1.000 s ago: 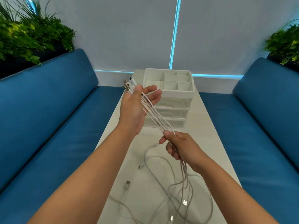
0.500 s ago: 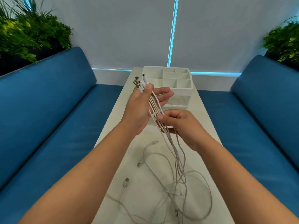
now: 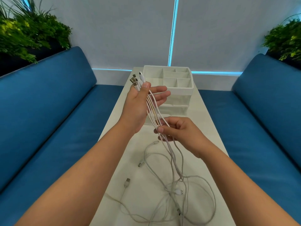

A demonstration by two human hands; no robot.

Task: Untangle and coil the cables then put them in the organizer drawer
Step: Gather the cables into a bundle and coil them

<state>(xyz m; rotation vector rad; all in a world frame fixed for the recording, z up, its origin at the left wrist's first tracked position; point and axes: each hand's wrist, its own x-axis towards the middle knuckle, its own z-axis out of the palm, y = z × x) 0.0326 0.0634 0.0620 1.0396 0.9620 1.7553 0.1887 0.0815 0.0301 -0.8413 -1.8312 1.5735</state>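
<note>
Left hand (image 3: 138, 105) pinches the cables (image 3: 152, 110) near their plugs; right hand (image 3: 177, 132) grips them lower.

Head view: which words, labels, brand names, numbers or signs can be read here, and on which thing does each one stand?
None can be read.
Cables and their plugs: no print shows.
Organizer: plain white, no label shows.
Loose USB plug on the table: too small to show any mark.

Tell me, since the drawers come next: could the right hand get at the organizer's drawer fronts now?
Probably not yet: the right hand pinches the cables, and the left hand hangs before the organizer.
</note>
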